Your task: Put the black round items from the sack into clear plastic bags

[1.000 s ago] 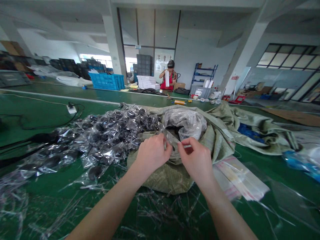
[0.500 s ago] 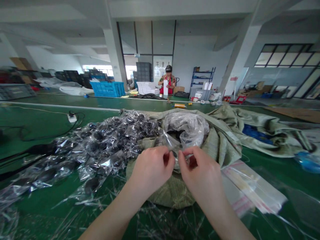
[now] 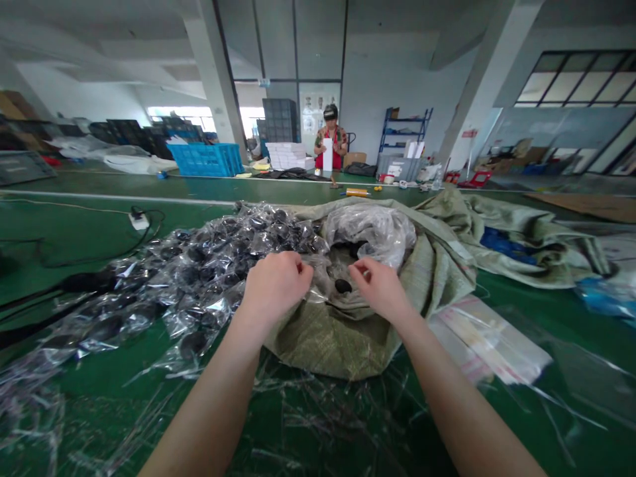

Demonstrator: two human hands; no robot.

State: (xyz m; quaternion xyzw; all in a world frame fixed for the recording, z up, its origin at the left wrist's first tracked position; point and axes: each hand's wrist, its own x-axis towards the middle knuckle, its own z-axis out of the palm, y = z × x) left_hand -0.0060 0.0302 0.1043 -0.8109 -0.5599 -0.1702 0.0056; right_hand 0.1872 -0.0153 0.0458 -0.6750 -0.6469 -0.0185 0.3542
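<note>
While the left grip (image 3: 275, 285) and right grip (image 3: 380, 288) stand apart, clamping unclear, a black lump (image 3: 342, 286) lies between them on a woven sack (image 3: 342, 344).

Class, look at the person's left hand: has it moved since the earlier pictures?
Yes. Judged against the woven sack, the left hand has moved left, toward the heap of plastic bags.

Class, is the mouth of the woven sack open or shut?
Open: the woven sack lies with its edges folded back, and a clear plastic bag bulges from its mouth.
</note>
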